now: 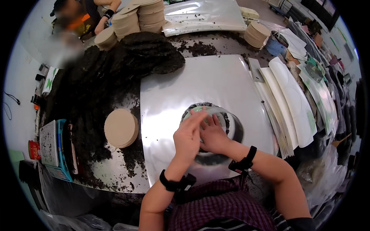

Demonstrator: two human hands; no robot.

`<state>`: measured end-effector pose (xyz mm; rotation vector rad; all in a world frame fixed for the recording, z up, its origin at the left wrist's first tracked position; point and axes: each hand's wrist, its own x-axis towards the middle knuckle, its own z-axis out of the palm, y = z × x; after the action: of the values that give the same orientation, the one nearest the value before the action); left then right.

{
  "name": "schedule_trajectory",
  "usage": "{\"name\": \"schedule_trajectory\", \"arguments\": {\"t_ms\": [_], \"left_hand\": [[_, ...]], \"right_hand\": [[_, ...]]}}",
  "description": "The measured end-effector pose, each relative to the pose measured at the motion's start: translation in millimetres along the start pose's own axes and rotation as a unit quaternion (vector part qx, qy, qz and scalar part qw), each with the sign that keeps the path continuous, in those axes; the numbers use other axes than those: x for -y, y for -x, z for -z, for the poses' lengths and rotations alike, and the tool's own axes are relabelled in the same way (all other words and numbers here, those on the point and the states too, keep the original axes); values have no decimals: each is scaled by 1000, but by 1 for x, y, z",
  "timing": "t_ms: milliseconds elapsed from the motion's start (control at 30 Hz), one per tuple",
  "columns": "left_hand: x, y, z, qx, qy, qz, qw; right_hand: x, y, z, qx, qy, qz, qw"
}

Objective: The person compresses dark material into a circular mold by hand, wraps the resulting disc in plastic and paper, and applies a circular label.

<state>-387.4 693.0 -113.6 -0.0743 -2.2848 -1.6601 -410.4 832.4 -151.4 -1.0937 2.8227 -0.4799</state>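
Note:
On a silvery sheet (167,95) before me lies a round item with a pale green printed face (198,109) and a dark pleated rim (183,116). My right hand (213,138) rests flat on this face, fingers spread. Over its left side is my left hand (188,137), blurred, with its fingers close together near the right hand's fingers; whether it grips anything is hidden. A blurred grey, see-through band (238,128) curves around the right and near side of the round item. Both wrists wear black straps.
Dark crumbly material (98,83) covers the table's left side. A stack of beige discs (120,128) stands left of the sheet, and taller disc stacks (150,17) stand at the back. White sheets (292,101) lie right. A scale (53,147) sits left. Another person's arm (105,17) is far left.

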Motion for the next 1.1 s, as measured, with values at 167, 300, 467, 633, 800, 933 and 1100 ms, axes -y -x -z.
{"name": "schedule_trajectory", "arguments": {"t_ms": [167, 300, 467, 633, 800, 933, 1100], "left_hand": [[12, 18, 92, -102, 63, 142, 983], [20, 43, 155, -102, 72, 199, 972], [30, 64, 130, -3, 78, 278, 957], [49, 56, 46, 3, 22, 169, 985], [52, 56, 129, 170, -195, 270, 928], [50, 102, 161, 374, -204, 154, 891], [29, 107, 152, 431, -229, -91, 868]], "right_hand": [[38, 48, 81, -124, -197, 199, 952], [-12, 61, 29, -154, -24, 108, 982], [-73, 60, 37, -299, -527, -154, 781], [-119, 55, 46, -245, -636, -408, 607], [-124, 27, 98, 126, -707, -201, 667], [-125, -57, 138, 152, -518, -87, 837], [-91, -116, 175, -42, -438, -56, 896]]}}
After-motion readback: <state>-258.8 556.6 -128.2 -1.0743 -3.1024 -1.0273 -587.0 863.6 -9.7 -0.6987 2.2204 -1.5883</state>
